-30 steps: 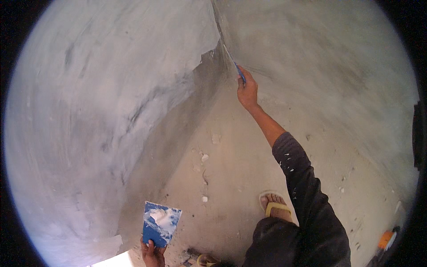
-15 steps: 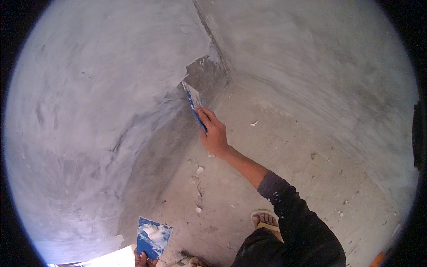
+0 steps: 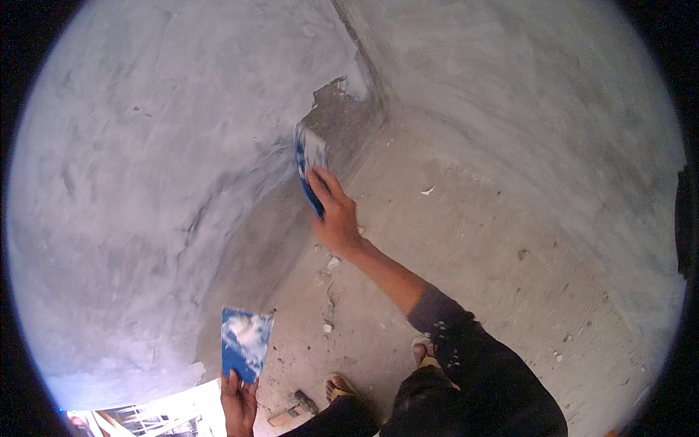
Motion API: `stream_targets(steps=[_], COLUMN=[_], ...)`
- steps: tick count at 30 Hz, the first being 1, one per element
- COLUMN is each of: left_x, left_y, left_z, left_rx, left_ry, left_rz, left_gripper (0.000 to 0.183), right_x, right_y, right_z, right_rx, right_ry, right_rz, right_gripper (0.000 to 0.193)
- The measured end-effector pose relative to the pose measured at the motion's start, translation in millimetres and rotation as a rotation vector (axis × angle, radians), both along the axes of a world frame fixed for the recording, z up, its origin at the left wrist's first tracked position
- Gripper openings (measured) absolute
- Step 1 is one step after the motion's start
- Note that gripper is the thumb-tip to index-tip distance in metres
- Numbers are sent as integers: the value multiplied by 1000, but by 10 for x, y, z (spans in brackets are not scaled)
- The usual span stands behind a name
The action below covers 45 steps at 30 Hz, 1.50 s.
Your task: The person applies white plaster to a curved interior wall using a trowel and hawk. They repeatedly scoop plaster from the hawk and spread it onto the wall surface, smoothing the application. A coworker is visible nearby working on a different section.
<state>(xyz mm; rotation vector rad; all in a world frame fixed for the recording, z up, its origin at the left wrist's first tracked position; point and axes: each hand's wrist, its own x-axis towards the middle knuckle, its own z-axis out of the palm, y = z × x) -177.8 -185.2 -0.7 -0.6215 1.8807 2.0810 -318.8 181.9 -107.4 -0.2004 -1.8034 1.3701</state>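
Observation:
My right hand (image 3: 336,215) grips a blue putty knife (image 3: 309,156) with white paste smeared on its blade. The blade's far edge lies against the left wall (image 3: 167,146), at the border between pale skim coat and a bare darker grey patch (image 3: 338,116). Lower down, my left hand (image 3: 239,404) holds a second blue putty knife (image 3: 239,360) by its near end, face up. A lump of white putty (image 3: 249,331) sits on that blade.
Two walls meet in a corner at the top, above a concrete floor (image 3: 451,240) dotted with pale crumbs. My sandalled feet (image 3: 338,386) stand below. A wood-and-dark tool, perhaps a brush or scraper (image 3: 291,411), lies near the left foot. Bright light enters through an opening (image 3: 167,415) at lower left.
My left hand has come up further into view with its putty-loaded knife. The right hand has shifted slightly left, its blade still at the wall. The view has shifted a little.

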Motion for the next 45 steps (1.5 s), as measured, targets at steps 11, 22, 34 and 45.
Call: stream_targets(steps=[11,22,34,45], left_x=[-365,-233,-163,-132], left_y=[875,993,1121,999], left_z=[-164,-545,-394,-548], left_rx=[170,93,37,-61], left_ry=[142,121,137,145], left_rz=[-227,-263,-260,-216], left_gripper=[35,33,32,32], right_x=[2120,1643,1707,1759], right_y=[834,74,-20,31], right_z=[925,1664,1364,1111], right_rx=[295,829,838,264], right_ry=[-472,-587,-660,-960], right_rz=[-93,561,685,803], right_gripper=[33,46,50,19])
